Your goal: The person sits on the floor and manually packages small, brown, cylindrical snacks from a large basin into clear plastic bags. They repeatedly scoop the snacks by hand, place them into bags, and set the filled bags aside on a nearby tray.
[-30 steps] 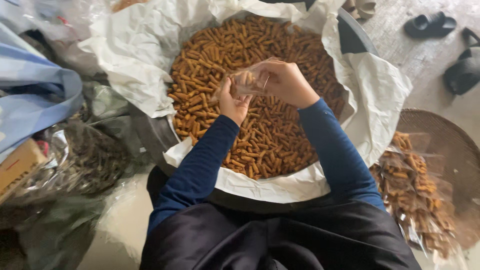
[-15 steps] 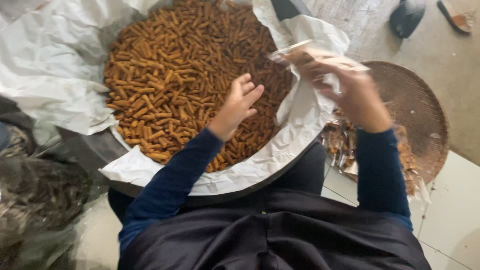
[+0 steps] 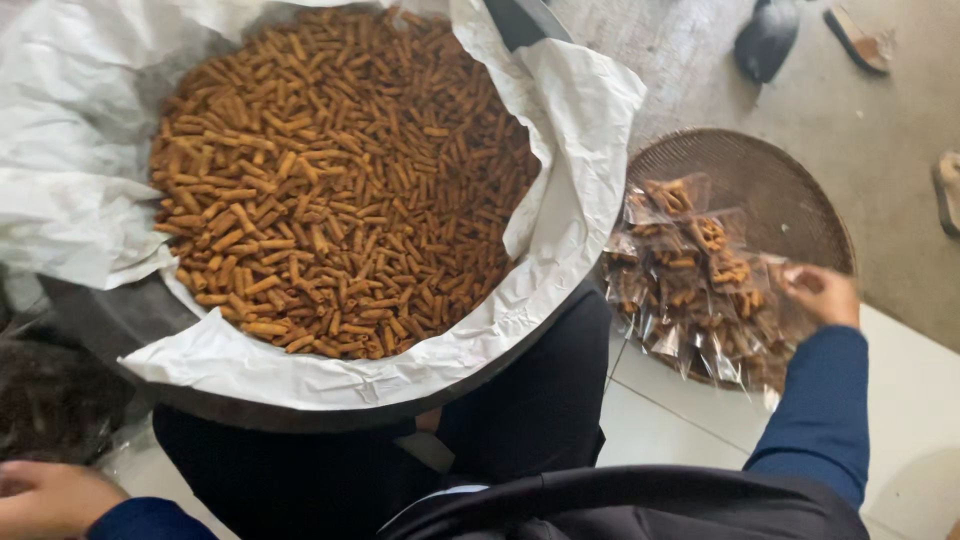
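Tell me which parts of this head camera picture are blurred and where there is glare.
In the head view, the right hand is smeared by motion over the small clear packets on the woven tray; the left hand is soft at the frame corner; the fried sticks look fairly sharp; the white paper liner is bright, nearly washed out.

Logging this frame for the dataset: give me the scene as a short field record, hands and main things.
left hand: low at the frame's left edge, blurred; nothing visibly held
right hand: over the woven tray, at the small clear packets; grip unclear
basin: wide, dark, lined with white paper
contents: brown snack sticks piled in the paper
floor: pale tiles; dark shoe at top right
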A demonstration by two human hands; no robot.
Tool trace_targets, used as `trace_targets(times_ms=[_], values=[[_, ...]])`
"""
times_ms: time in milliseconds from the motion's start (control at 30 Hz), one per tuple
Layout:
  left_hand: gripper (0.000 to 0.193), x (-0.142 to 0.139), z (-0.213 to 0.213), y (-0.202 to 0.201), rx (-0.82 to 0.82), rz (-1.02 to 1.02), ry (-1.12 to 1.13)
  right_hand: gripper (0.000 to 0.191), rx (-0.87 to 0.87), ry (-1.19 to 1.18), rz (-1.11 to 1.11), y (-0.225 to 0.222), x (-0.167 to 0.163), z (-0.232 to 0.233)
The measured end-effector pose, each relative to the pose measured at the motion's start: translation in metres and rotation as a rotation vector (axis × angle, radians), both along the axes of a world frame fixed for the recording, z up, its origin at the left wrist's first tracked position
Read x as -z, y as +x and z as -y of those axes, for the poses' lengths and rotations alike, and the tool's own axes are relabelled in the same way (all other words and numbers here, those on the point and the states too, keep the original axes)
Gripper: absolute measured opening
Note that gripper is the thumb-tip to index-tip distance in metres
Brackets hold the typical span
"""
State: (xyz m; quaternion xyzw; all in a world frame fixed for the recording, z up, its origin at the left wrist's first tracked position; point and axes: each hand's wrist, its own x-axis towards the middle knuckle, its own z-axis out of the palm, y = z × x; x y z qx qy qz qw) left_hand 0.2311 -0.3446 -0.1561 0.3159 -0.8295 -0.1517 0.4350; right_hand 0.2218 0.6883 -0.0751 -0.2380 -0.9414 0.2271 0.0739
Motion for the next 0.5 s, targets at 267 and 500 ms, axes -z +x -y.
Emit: trace_targets(times_ms=[267, 500], values=[[0.031, 0.082, -0.082, 0.047, -0.305, 0.688, 0.124, 0.048, -0.121, -0.158, 0.077, 0.013, 0.020, -0.010], [0.090, 0.079, -0.078, 0.062, -0.403, 0.829, 0.430, 0.027, 0.113, 0.232, -0.532, 0.028, 0.010, 0.066]])
